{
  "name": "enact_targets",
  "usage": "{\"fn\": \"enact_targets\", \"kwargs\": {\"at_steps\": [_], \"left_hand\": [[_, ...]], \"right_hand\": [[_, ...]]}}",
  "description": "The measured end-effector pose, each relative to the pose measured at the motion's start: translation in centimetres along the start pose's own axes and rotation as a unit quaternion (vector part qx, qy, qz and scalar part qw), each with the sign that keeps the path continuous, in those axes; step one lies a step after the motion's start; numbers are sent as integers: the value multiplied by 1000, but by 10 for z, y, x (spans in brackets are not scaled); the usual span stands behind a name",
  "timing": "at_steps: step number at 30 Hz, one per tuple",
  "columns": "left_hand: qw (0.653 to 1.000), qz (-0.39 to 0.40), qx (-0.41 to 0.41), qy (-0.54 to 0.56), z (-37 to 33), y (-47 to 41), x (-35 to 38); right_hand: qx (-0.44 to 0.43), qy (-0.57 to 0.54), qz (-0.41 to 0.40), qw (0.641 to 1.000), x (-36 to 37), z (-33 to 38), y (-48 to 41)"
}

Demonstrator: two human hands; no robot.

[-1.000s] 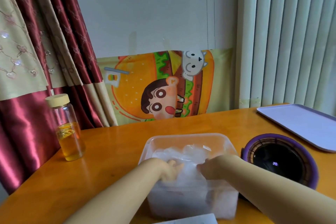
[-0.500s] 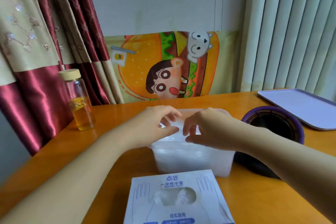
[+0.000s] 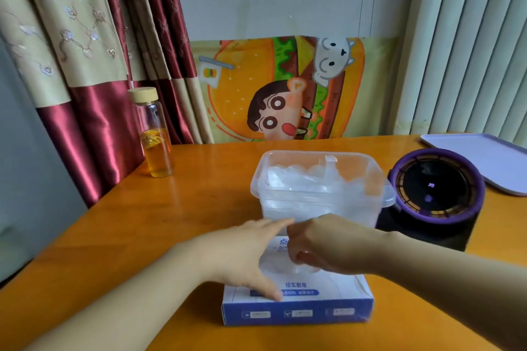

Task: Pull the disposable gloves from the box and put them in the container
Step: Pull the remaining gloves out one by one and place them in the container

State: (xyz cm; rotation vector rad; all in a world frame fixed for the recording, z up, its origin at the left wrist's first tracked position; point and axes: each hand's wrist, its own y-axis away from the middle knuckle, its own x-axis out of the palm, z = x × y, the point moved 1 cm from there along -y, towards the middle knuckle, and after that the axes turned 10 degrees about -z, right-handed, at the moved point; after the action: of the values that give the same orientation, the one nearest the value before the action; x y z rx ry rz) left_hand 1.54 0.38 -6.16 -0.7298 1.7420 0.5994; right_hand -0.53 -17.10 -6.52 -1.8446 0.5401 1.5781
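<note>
A blue and white glove box (image 3: 298,309) lies flat on the table near me. My left hand (image 3: 245,256) rests flat on its top with fingers straight. My right hand (image 3: 322,245) is over the box's opening, fingers curled and pinching clear gloves (image 3: 306,268) that stick out of it. Just behind the box stands a clear plastic container (image 3: 322,202) with a heap of clear gloves (image 3: 308,179) inside.
A glass bottle (image 3: 155,134) with amber liquid stands at the left by the red curtain. A round black and purple device (image 3: 436,194) sits right of the container. A pale purple tray (image 3: 484,159) lies at the far right. A cartoon poster leans on the wall.
Both hands left the container and came back to the glove box. The left now presses the box top, the right pinches gloves at the opening. The camera tilted down.
</note>
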Motion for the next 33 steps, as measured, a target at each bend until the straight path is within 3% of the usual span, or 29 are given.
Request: {"fn": "enact_targets", "kwargs": {"at_steps": [4,7,10,12,14,16,17,18,21,23,24,27,28,30,33], "left_hand": [[998,30,7,56,0,1,2],[997,37,6,64,4,-4,4],[995,24,2,98,6,-5,-4],[987,-42,1,152,11,-7,-16],[972,-107,9,208,17,-12,-24],[955,-172,-16,239,19,-15,-30],[938,-202,-31,279,18,-15,-34],[915,-225,-33,333,13,-16,-37],[849,-250,-39,464,-9,-16,-47],[817,-290,-65,495,-9,-25,-49],[798,-312,-100,506,-6,-29,-47],[705,-357,-204,577,6,-42,-46],[678,-360,-221,602,8,-43,-48],[640,-361,-241,634,13,-42,-50],[606,-356,-257,663,16,-42,-49]], "right_hand": [[70,-48,-121,989,-24,-6,-2],[180,-118,-246,945,-55,-15,-6],[223,-184,-237,927,-76,-23,-8],[259,-245,-213,910,-78,-33,-6],[312,-353,-206,858,-75,-42,-2],[359,-521,-196,749,-71,-46,-2],[377,-581,-189,696,-70,-45,-3],[375,-613,-172,674,-68,-44,-4],[357,-656,-137,651,-61,-38,-5],[365,-660,-122,646,-60,-35,-5],[373,-657,-132,642,-57,-36,-4],[410,-697,-229,541,-58,-39,5],[416,-688,-268,530,-57,-40,9],[401,-661,-332,540,-57,-34,17],[360,-595,-382,608,-55,-23,20]]}}
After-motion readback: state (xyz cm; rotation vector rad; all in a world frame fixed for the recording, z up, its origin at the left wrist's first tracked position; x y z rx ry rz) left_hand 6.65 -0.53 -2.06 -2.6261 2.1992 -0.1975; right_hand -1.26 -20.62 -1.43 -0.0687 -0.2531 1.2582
